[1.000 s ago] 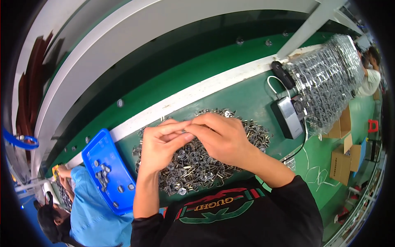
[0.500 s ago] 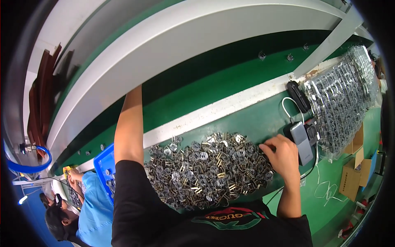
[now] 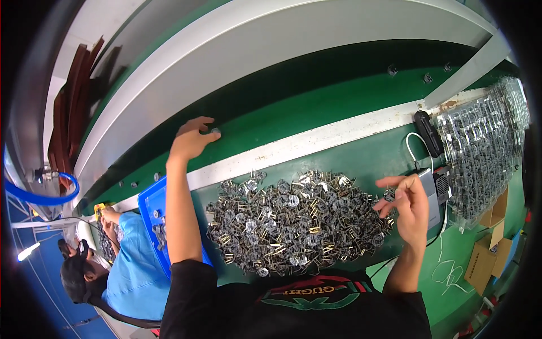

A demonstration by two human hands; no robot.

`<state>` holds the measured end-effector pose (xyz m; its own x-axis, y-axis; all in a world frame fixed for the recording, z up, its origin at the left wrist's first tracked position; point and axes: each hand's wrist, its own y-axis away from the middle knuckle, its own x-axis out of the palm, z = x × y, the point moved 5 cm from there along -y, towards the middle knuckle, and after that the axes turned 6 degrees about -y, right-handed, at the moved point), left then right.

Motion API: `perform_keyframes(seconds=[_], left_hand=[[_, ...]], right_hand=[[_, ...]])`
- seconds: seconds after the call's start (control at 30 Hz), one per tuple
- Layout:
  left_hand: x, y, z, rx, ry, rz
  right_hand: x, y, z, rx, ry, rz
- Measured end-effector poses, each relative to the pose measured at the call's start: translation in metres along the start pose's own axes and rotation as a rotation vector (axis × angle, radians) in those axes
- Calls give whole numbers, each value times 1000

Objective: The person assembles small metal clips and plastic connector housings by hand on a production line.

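Note:
Above the dark green strip beyond the white rail, my left hand (image 3: 193,141) is stretched out, thumb and forefinger apart. A small translucent grey part (image 3: 216,131) is at its thumb tip, on the strip as far as I can see. My right hand (image 3: 411,210) hovers at the right edge of a pile of small translucent plug parts with metal pins (image 3: 299,226), fingers spread. Between those fingers shows one dark plug part (image 3: 389,195); whether they touch it is unclear. The pile lies on the green table (image 3: 361,150).
A blue tray (image 3: 148,203) holding round parts stands left of my forearm. Right of my right hand are a grey power bank (image 3: 430,198) with a white cable, a black device (image 3: 428,134) and stacked clear plastic trays (image 3: 480,147). A person in blue (image 3: 135,265) works at left.
My left hand, hidden behind the upper frame before, has come back into sight above the green strip. My right hand's fingers have spread apart from a closer pinch. The whole view has shifted.

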<state>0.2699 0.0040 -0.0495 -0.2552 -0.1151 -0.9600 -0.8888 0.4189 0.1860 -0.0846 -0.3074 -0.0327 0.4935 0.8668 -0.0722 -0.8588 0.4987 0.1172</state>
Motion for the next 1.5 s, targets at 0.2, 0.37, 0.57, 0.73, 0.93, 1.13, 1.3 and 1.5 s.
perform_keyframes(seconds=[0.2, 0.37, 0.57, 0.73, 0.93, 1.13, 1.3, 1.5], left_hand=[[28, 12, 9, 63, 309, -131], [46, 23, -1, -9, 940, -96], [44, 62, -50, -44, 1671, 20], [14, 120, -112, 244, 1258, -9], [-6, 163, -137, 499, 1477, 44], [-1, 171, -139, 490, 1523, 76], [-4, 170, -145, 484, 1544, 83], [0, 166, -145, 305, 1617, 184]], right_hand=[[61, -6, -1, 51, -867, 234], [94, -6, -3, 81, -716, 294], [117, -10, 17, 50, -577, 267], [120, -17, 62, -418, -146, 154], [124, 0, 103, -834, 145, 77], [130, 7, 105, -1018, 236, 75], [131, 9, 103, -1021, 257, 22], [135, 8, 90, -1133, 310, -39]])
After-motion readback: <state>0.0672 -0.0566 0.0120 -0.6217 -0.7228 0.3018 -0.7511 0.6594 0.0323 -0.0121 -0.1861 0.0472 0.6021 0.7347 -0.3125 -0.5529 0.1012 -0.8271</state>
